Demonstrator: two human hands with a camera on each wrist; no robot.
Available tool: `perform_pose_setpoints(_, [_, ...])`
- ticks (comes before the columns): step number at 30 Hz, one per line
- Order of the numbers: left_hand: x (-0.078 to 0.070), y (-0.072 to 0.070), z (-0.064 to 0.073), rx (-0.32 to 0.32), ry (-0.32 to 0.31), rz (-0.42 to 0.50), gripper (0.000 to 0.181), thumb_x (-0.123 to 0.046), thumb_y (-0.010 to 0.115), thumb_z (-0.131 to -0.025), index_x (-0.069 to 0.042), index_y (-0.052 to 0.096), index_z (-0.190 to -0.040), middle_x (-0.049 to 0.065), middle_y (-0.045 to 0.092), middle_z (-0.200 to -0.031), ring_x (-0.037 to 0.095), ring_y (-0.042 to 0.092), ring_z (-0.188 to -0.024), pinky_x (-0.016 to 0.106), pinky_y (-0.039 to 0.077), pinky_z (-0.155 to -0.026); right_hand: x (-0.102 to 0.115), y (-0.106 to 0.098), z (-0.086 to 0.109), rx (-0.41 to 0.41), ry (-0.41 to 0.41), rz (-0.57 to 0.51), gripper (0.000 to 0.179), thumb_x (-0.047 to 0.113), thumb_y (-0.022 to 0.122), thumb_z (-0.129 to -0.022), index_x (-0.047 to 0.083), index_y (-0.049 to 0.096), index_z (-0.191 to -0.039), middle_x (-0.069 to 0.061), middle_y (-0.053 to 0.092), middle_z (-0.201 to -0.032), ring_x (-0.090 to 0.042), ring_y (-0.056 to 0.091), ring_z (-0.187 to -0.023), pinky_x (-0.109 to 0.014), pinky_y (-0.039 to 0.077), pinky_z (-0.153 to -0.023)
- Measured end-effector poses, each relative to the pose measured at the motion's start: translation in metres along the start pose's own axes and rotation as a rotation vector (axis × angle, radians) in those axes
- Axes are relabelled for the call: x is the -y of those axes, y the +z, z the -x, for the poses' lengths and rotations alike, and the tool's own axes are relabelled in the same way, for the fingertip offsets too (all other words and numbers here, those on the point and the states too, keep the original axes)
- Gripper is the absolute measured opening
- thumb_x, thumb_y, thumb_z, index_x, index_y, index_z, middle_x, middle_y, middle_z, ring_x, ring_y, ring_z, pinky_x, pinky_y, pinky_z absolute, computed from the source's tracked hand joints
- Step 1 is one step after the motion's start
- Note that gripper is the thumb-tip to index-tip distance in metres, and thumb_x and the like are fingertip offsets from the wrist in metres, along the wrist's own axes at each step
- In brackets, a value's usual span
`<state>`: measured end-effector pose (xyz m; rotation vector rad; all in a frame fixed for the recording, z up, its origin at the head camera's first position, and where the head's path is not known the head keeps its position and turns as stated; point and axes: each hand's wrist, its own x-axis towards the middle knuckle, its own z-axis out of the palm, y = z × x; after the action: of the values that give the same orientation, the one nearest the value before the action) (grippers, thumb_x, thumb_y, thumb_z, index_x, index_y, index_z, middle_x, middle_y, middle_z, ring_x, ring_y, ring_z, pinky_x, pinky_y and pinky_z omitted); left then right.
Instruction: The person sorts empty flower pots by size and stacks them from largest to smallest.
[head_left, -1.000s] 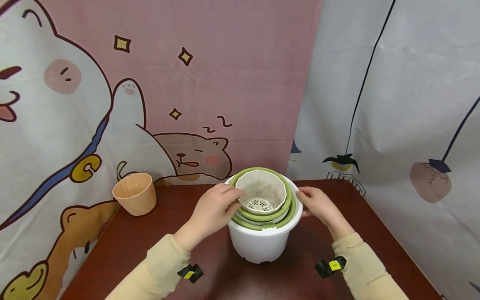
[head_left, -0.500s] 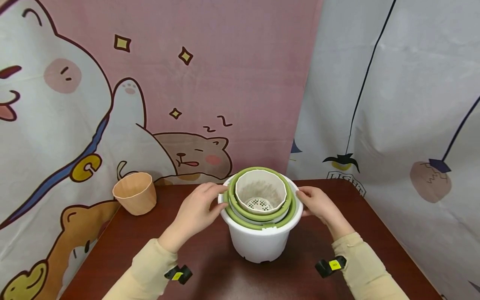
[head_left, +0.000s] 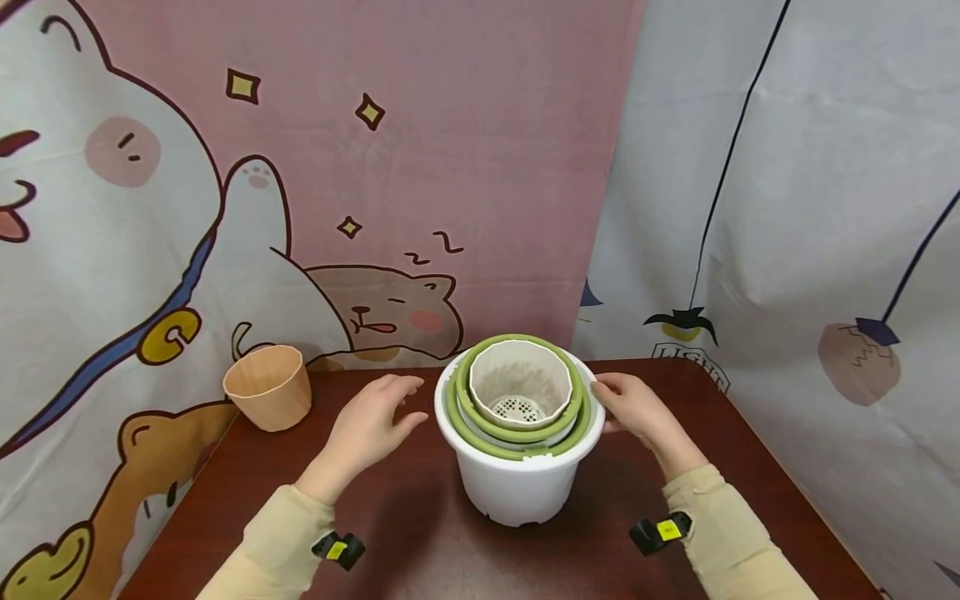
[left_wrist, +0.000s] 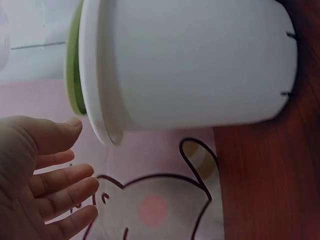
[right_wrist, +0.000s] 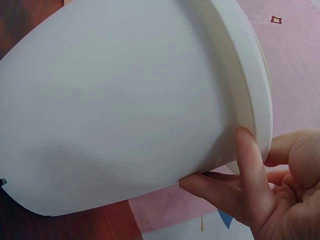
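Note:
A large white flowerpot [head_left: 517, 492] stands upright on the table. Nested inside it are green-rimmed pots [head_left: 491, 448], and innermost sits a cream pot [head_left: 522, 372] with a perforated bottom. My right hand [head_left: 633, 406] grips the white pot's rim on the right side, thumb on top and fingers beneath, as the right wrist view also shows around the rim [right_wrist: 250, 90]. To the left of the pots my left hand [head_left: 367, 425] hovers apart from the rim, fingers relaxed and holding nothing. In the left wrist view that hand [left_wrist: 50, 175] is beside the white pot's edge.
A peach-coloured pot [head_left: 270, 390] stands at the table's back left, near the cloth backdrop. The dark red table [head_left: 420, 533] ends at printed cloths [head_left: 510, 183] behind and at the right. A camera is strapped to each sleeve.
My left hand has left the inner pots' rim and drawn away to the left, first passing the white pot's rim. My right hand keeps its hold; the pots stay put.

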<state>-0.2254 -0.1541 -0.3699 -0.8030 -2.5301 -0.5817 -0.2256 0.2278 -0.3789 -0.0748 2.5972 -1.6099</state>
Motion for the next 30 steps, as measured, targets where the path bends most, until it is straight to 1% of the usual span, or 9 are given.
perform_pose_setpoints(4, [0.013, 0.004, 0.004, 0.026, -0.052, -0.022, 0.047, -0.021, 0.083, -0.081, -0.005, 0.066, -0.121, 0.01, 0.067, -0.113, 0.021, 0.066, -0.09, 0.038, 0.055, -0.073, 0.0, 0.0, 0.0, 0.0, 0.007, -0.004, 0.04, 0.016, 0.048, -0.104, -0.012, 0.05, -0.133, -0.021, 0.061, -0.104, -0.019, 0.066, -0.077, -0.033, 0.06, -0.065])
perform_pose_setpoints(9, [0.029, 0.009, 0.01, 0.047, -0.116, -0.027, 0.047, -0.023, 0.083, -0.082, -0.004, 0.066, -0.121, 0.011, 0.067, -0.111, 0.024, 0.066, -0.091, 0.041, 0.056, -0.073, 0.0, 0.001, 0.0, 0.001, 0.021, -0.01, 0.041, 0.016, 0.048, -0.104, -0.012, 0.048, -0.134, -0.021, 0.061, -0.106, -0.018, 0.066, -0.077, -0.033, 0.06, -0.066])
perform_pose_setpoints(17, [0.06, 0.015, 0.022, 0.092, -0.234, -0.031, 0.047, -0.024, 0.08, -0.084, -0.001, 0.064, -0.122, 0.014, 0.067, -0.108, 0.028, 0.065, -0.095, 0.046, 0.055, -0.076, 0.001, 0.001, 0.0, 0.002, 0.027, -0.012, 0.04, 0.016, 0.049, -0.104, -0.012, 0.049, -0.134, -0.02, 0.062, -0.104, -0.018, 0.066, -0.076, -0.033, 0.06, -0.066])
perform_pose_setpoints(25, [0.087, 0.014, 0.034, 0.121, -0.317, -0.032, 0.047, -0.021, 0.077, -0.086, 0.003, 0.062, -0.123, 0.02, 0.066, -0.111, 0.034, 0.064, -0.099, 0.053, 0.053, -0.081, 0.001, 0.0, 0.0, 0.002, 0.017, -0.003, 0.04, 0.016, 0.049, -0.104, -0.011, 0.05, -0.133, -0.02, 0.061, -0.103, -0.019, 0.066, -0.076, -0.033, 0.06, -0.066])
perform_pose_setpoints(30, [0.101, 0.013, 0.037, 0.124, -0.341, -0.045, 0.049, -0.02, 0.077, -0.086, 0.005, 0.06, -0.124, 0.022, 0.065, -0.113, 0.038, 0.063, -0.101, 0.055, 0.051, -0.084, 0.0, 0.0, 0.0, 0.004, 0.009, -0.006, 0.039, 0.016, 0.049, -0.104, -0.012, 0.051, -0.132, -0.019, 0.062, -0.101, -0.019, 0.066, -0.076, -0.033, 0.06, -0.065])
